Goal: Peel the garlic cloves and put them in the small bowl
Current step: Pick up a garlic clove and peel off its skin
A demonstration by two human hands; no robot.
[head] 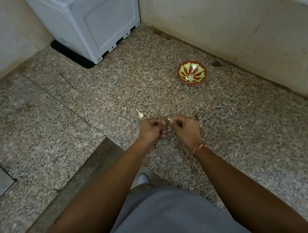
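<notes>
Both hands work close together over the granite counter. My right hand (185, 128) pinches a small garlic clove (169, 119) between thumb and fingers, its pale tip showing. My left hand (151, 128) has its fingers curled beside it; a thin bit of skin (169, 129) shows between the hands, and I cannot tell what the left fingers hold. One unpeeled clove (140, 114) lies on the counter just beyond my left hand. The small red and green bowl (199, 67) stands at the back right with a few pale cloves (190, 77) in it.
A grey plastic appliance (97, 24) stands in the back left corner. Tiled walls (215, 19) close the counter at the back and right. A metal sink edge (0, 181) shows at the far left. The counter's front edge (91, 165) runs diagonally below my left arm.
</notes>
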